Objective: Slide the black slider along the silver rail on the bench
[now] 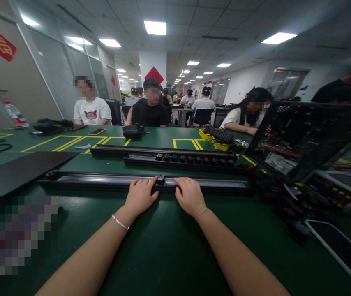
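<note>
A long black channel rail [101, 181] with a shiny strip inside lies across the green table. My left hand [140, 196] grips it just left of the middle, fingers over the channel and thumb on the near wall. To the right, my right hand [190, 196] holds the same rail in a like way. Between the hands sits a small black block [160, 179] in the channel; my left fingertips are at its left side. Behind lies another black rail [180, 162] bearing a row of several similar blocks, with a further long black bar [114, 151] beyond it.
A black flat panel [24, 168] lies at left. At right are an open computer case [286, 135], a heap of dark small parts [295, 205] and a white-edged phone-like slab [338, 246]. A black pouch [133, 131] and a phone [97, 131] lie farther back. Several people sit across the table.
</note>
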{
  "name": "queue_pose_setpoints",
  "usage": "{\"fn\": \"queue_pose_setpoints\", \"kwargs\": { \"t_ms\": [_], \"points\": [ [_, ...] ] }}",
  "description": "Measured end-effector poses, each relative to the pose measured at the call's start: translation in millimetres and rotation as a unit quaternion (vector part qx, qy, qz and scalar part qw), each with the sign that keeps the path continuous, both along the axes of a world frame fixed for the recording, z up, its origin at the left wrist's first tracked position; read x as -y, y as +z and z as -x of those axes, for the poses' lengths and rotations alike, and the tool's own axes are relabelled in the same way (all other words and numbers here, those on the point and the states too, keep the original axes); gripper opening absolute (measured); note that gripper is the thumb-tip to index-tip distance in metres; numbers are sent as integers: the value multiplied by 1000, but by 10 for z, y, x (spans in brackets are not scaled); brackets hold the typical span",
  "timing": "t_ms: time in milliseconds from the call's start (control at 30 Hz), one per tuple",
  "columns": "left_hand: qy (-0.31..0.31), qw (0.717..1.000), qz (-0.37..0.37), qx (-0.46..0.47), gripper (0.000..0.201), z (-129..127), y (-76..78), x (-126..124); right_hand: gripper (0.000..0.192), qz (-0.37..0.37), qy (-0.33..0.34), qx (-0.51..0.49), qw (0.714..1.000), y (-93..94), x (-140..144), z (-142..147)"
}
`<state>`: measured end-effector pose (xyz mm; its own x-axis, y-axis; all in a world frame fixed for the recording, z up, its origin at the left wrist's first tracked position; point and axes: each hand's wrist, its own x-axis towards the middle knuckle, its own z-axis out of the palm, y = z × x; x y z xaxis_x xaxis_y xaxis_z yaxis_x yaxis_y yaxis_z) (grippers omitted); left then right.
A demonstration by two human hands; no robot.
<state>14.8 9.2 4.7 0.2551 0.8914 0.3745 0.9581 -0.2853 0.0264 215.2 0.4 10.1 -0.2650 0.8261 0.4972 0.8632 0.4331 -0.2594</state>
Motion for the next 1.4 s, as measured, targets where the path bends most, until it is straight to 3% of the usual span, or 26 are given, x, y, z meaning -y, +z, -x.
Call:
{"fn": "queue_pose_setpoints", "kwargs": {
  "t_ms": [133, 500, 1100, 1400],
  "points": [
    [1, 1000, 3, -5, 52, -18, 16, 11, 42, 36, -6, 65, 997, -52, 58, 174],
    [10, 1000, 6, -15, 51, -31, 29, 22, 46, 54, -39, 99, 993, -29, 56, 219],
    [2, 1000, 21, 12, 45, -24, 16, 13, 46, 69, -14, 128, 989, 48, 33, 114],
    [-4, 1000, 0, -2, 42, -20, 16, 9, 46, 82, -40, 131, 987, 68, 15, -23]
  ]
}}
